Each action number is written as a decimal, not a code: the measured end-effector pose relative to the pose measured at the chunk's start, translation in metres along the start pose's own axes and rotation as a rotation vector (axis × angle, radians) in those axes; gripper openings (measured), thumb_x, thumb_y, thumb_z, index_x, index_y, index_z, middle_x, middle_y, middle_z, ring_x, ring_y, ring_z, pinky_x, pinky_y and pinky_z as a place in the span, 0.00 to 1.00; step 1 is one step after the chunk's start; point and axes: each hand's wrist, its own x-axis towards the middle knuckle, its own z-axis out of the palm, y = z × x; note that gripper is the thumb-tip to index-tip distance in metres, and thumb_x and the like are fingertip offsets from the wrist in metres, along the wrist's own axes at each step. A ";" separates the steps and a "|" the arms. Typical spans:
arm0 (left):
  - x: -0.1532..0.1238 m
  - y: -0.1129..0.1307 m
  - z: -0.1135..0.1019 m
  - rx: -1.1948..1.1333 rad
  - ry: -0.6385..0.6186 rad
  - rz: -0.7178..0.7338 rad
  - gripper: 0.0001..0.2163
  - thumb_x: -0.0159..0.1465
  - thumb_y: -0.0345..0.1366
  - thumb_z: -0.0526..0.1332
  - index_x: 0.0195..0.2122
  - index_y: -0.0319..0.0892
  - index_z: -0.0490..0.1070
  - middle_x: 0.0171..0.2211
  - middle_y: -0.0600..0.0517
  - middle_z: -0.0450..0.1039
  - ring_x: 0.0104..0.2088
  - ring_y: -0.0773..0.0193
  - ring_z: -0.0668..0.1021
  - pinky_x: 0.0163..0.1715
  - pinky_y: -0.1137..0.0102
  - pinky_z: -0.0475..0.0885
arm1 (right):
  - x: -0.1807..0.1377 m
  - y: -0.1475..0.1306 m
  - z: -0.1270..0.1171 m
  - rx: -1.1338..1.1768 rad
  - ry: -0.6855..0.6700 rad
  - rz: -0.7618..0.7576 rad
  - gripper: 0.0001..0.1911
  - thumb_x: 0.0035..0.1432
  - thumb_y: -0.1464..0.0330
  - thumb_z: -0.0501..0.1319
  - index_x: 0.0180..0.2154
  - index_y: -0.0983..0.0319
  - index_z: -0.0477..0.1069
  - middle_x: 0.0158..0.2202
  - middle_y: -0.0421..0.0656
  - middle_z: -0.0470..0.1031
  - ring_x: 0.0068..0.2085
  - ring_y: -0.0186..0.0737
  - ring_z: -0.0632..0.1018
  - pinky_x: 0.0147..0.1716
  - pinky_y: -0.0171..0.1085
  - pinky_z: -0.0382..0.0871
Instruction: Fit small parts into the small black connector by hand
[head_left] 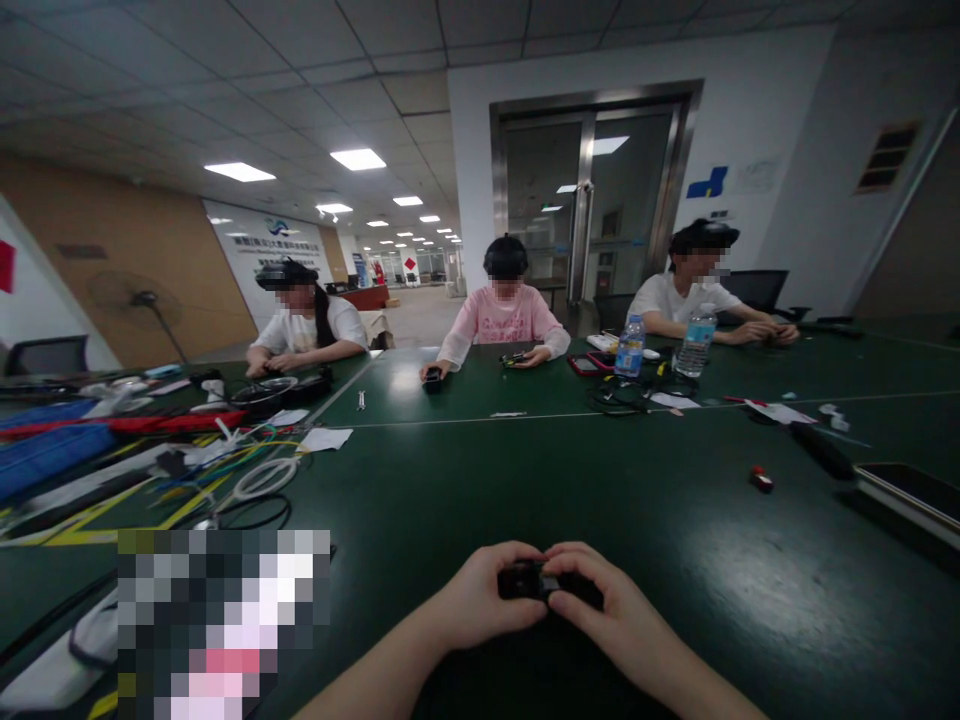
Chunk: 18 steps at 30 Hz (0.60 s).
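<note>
Just above the green table, a small black block-shaped device (523, 580) sits between my two hands. My left hand (480, 600) wraps round its left side, thumb below and fingers on top. My right hand (611, 600) closes on its right end, with fingertips and thumb pinching near a small greyish part. Both hands' fingertips almost meet at the middle of the device. The exact kind of device cannot be made out, since the fingers cover much of it and it is dark.
Tangled cables (262, 480), a blue tray (56, 455) and a white power strip (64, 650) lie at left. A small red-and-black piece (760, 480) and a dark-topped flat device (911, 490) are at right. Water bottles (696, 342) stand farther back. Three people sit across the table (450, 480).
</note>
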 end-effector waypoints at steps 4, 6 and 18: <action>0.001 -0.003 -0.001 -0.007 0.016 0.016 0.20 0.54 0.31 0.64 0.49 0.41 0.68 0.42 0.50 0.72 0.40 0.60 0.75 0.41 0.67 0.71 | 0.000 0.002 -0.002 0.005 -0.003 -0.007 0.06 0.54 0.67 0.60 0.37 0.58 0.72 0.46 0.44 0.71 0.50 0.46 0.72 0.52 0.44 0.62; 0.002 -0.005 -0.001 -0.015 0.024 0.014 0.20 0.54 0.31 0.64 0.49 0.41 0.68 0.42 0.50 0.72 0.41 0.59 0.75 0.41 0.67 0.70 | 0.001 0.002 -0.002 0.010 0.008 0.006 0.07 0.55 0.66 0.60 0.37 0.58 0.72 0.46 0.44 0.72 0.50 0.47 0.72 0.52 0.45 0.62; 0.001 0.001 0.000 0.022 0.019 -0.025 0.19 0.54 0.32 0.64 0.48 0.41 0.68 0.40 0.51 0.72 0.37 0.62 0.74 0.37 0.69 0.70 | -0.001 -0.001 -0.009 -0.093 -0.081 -0.009 0.08 0.55 0.72 0.58 0.38 0.56 0.71 0.48 0.42 0.70 0.51 0.42 0.71 0.52 0.40 0.63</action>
